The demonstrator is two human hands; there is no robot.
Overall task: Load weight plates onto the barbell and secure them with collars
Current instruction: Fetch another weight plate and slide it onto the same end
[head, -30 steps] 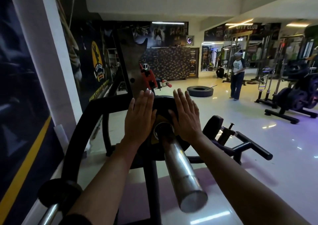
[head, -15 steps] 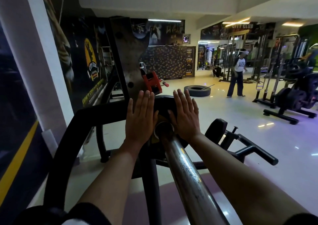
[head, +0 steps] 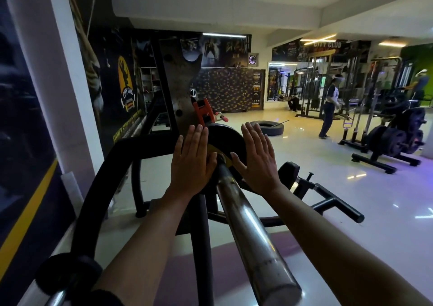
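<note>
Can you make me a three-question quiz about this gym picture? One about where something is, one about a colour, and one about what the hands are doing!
1. Where does the big black rubber tyre lie?
A. On the shiny floor beyond the plate
B. On the steel bar
C. Against the left wall

2. What colour is the clamp-shaped part just behind the round black weight plate?
A. Blue
B. Orange-red
C. Green

3. How are the left hand and right hand placed?
A. Curled in fists
B. Gripping a collar
C. Flat and open against the plate, either side of the silver steel barbell sleeve

Answers: 1 A, it rests flat on the floor. 2 B, it stands out orange-red. 3 C, all fingers are stretched straight.
</note>
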